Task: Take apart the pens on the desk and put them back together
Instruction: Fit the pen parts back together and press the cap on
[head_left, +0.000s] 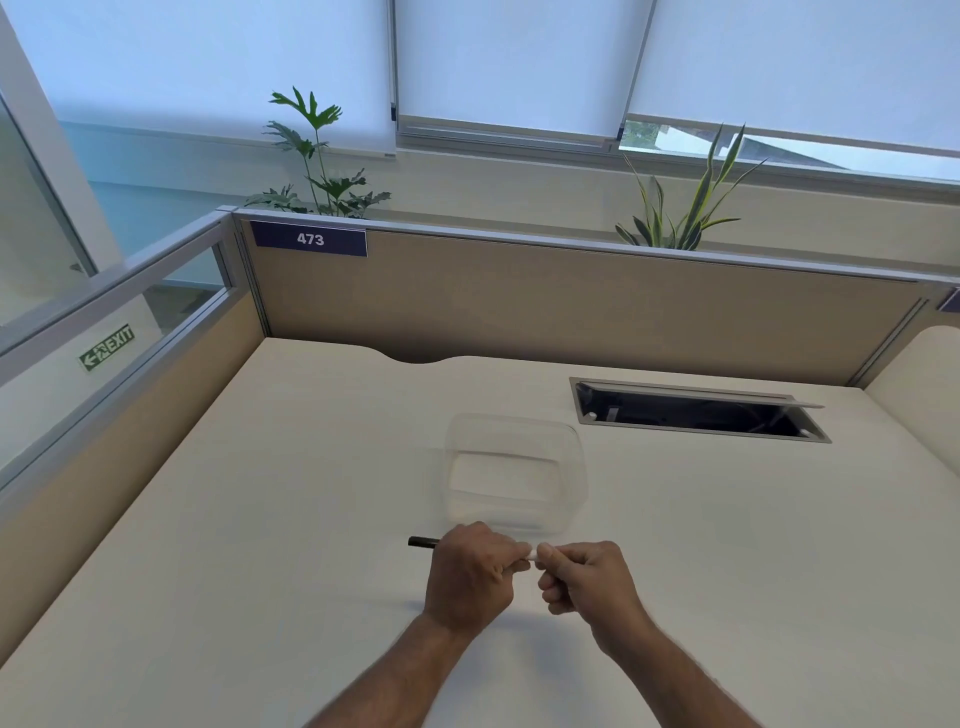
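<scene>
Pen (423, 542) held level above the bench (260, 519), near an empty clear container (514, 467). Left hand (470, 574) fingers clamped on the barrel; right hand (587, 577) fingers pinched on the white end. Judged light, rigid, slick; grip close to the joint.

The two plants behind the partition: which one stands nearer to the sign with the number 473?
The plant with broad, lobed leaves, on the left, just above the 473 sign. The other plant, far to the right, has long, narrow, striped leaves.
</scene>
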